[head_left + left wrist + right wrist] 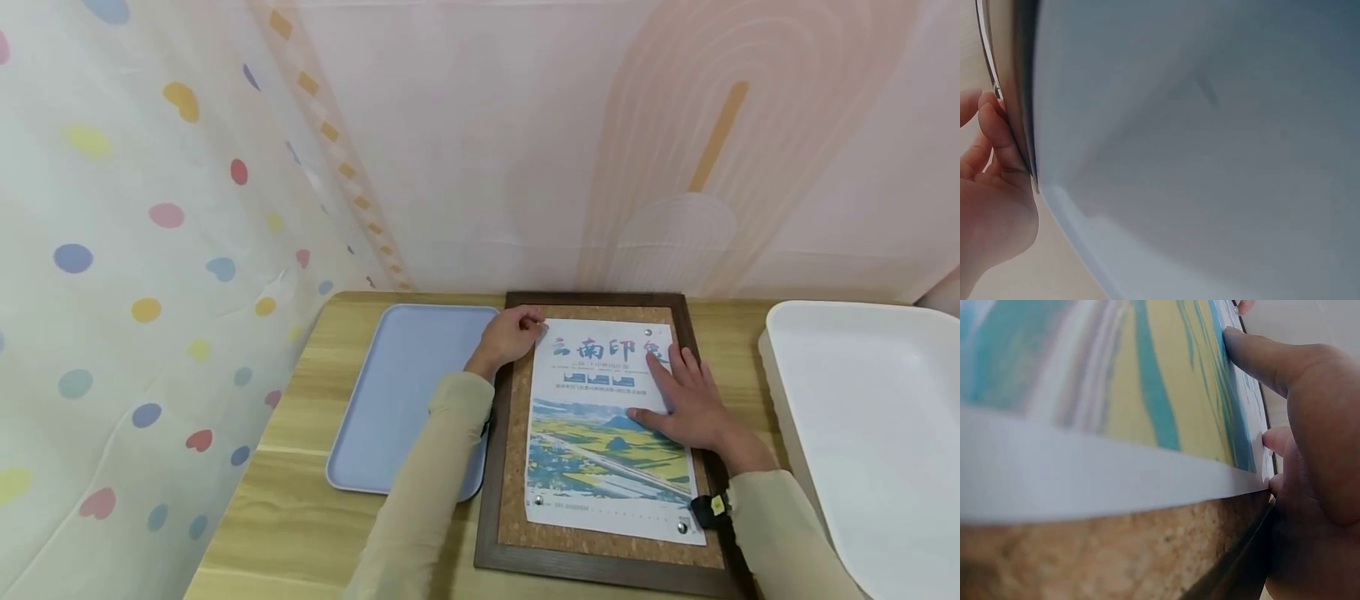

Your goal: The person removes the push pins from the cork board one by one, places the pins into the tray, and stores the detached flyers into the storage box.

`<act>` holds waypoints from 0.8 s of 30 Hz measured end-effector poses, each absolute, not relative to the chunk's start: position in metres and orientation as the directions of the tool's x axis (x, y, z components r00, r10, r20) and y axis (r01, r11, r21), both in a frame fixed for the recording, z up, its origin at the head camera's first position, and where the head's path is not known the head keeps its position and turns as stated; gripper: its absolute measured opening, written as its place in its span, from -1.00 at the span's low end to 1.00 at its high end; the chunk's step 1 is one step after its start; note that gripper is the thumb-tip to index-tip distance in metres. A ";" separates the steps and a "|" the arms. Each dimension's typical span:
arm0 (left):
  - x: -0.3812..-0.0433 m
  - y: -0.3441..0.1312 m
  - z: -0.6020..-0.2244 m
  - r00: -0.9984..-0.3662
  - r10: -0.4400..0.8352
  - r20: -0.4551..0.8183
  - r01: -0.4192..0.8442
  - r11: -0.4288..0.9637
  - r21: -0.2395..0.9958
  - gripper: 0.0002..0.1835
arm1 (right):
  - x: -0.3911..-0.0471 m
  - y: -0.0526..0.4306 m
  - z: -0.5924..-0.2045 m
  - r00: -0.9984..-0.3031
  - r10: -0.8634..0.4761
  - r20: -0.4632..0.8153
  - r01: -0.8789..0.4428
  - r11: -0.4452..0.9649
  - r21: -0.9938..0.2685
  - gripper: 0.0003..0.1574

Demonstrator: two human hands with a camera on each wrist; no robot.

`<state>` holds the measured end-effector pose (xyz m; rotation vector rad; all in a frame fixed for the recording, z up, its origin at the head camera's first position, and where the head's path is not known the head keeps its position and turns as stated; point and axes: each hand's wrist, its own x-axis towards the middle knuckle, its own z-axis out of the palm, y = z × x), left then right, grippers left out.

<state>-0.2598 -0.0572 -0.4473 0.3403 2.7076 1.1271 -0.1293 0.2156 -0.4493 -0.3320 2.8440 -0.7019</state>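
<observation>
A printed poster (pixel 600 392) with Chinese lettering and a landscape lies on a framed cork board (pixel 516 467). Silver pushpins sit at its top right, bottom left and bottom right corners; one is the bottom right pushpin (pixel 682 527). At the poster's top left corner, my left hand (pixel 513 333) has bent fingers, thumb and fingertips close together at a small shiny pushpin (pixel 997 92), mostly hidden by them. My right hand (pixel 690 404) rests with spread fingers on the poster's right edge. In the right wrist view its thumb (pixel 1260 356) touches the paper.
A blue tray (pixel 408 400) lies left of the board, partly under the left forearm. To the right stands a large white tray (pixel 795 400) with raised sides. The wooden table (pixel 292 483) meets a patterned cloth backdrop (pixel 480 167) behind.
</observation>
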 end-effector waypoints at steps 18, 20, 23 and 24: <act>-0.259 -0.060 -0.445 -0.948 0.308 -0.076 0.179 0.717 0.674 -0.83 | -0.127 0.211 -0.443 -0.947 -0.262 -0.185 -0.147 0.867 -0.477 0.22; -0.258 -0.060 -0.445 -0.948 0.309 -0.075 0.181 0.718 0.672 -0.85 | -0.127 0.211 -0.443 -0.947 -0.260 -0.187 -0.145 0.868 -0.476 0.22; -0.256 -0.060 -0.445 -0.948 0.308 -0.077 0.179 0.719 0.672 -0.86 | -0.126 0.211 -0.444 -0.946 -0.258 -0.195 -0.140 0.870 -0.472 0.22; -0.256 -0.059 -0.444 -0.949 0.306 -0.078 0.177 0.720 0.671 -0.87 | -0.126 0.211 -0.445 -0.946 -0.258 -0.196 -0.140 0.870 -0.472 0.23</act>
